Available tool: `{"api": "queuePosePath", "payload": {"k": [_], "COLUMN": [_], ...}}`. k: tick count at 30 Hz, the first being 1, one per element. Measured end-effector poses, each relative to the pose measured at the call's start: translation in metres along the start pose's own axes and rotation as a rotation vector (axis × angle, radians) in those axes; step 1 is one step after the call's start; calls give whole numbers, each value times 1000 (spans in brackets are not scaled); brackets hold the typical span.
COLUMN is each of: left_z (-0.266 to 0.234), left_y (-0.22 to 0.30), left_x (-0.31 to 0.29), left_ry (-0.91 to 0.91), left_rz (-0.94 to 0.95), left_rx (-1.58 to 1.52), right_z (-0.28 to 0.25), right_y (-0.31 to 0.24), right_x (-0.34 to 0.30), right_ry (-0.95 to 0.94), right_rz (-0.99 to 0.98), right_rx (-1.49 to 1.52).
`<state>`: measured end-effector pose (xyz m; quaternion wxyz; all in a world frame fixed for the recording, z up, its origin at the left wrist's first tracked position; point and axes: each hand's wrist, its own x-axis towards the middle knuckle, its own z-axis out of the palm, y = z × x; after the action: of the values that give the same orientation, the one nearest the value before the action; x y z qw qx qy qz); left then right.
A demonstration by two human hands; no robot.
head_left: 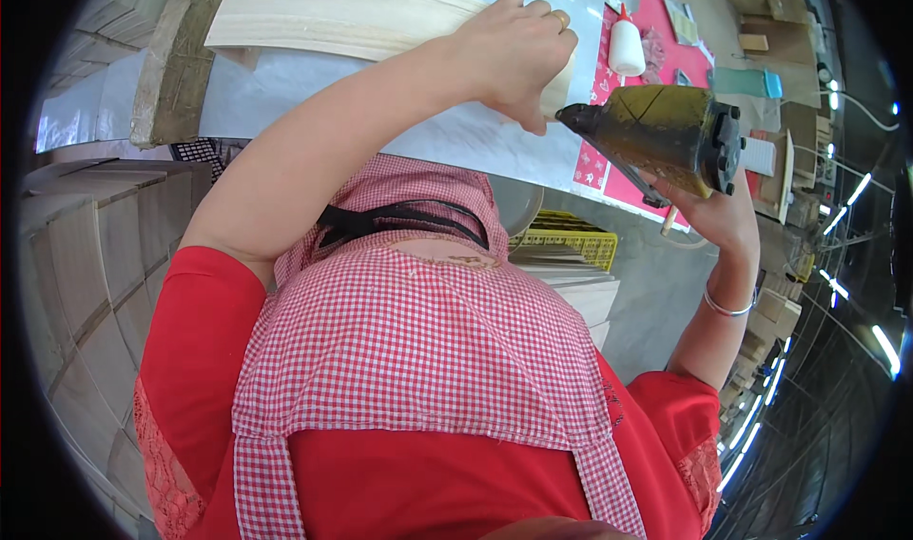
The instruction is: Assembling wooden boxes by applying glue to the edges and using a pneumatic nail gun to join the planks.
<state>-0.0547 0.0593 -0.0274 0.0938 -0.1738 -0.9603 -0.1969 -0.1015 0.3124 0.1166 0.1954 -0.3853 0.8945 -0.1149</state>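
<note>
Pale wooden boards (352, 12) lie across the light table, their right end under my left hand (516, 57). That hand is closed over the end of the wood, with the thumb pointing down its near side. My right hand (715, 215) is wrapped round a nail gun (658, 126) with a worn yellow and black body. The gun's dark nose points left, close to the board's right end by my left thumb; whether it touches the wood I cannot tell. Most of my right fingers are hidden behind the gun.
A white glue bottle (626, 47) with a red tip stands on a pink patterned sheet (656, 7). A thick wooden block (176, 59) sits at the table's left. Stacked boards (71, 264) fill the left side. Below the table are a yellow crate (594, 245) and more boards (580, 293).
</note>
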Motion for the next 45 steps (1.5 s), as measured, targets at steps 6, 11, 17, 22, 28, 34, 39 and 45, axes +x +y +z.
{"api": "queuePosePath", "payload": {"k": [6,11,17,22,28,34,39,45], "left_z": [-2,-3,-4,-7,-9,-12,-44,-60], "left_y": [2,2,2,3,2,-3,-40,-23], "left_x": [-7,-7,-7,-6,-5,-10,-46,-57], "left_ry": [34,29,-8,-13,-54,1,33,-100], "left_rz": [-70,-85,-101,-105,-108,-84,-217,-159], "left_rx": [34,2,-14,-26,-28,-19,39,-53], "right_z": [-8,-8,-10,-12,-17,-9,7,98], "right_y": [5,10,14,16,19,28,75,181], "right_x": [17,42,54,58,64,53,-4,-40], "right_ry": [102,183,137,118,62,120,275,563], "right_rz": [76,-2,4,-15,55,147,589,361], "right_rx": [74,141,118,143,180,221,385,-227]}}
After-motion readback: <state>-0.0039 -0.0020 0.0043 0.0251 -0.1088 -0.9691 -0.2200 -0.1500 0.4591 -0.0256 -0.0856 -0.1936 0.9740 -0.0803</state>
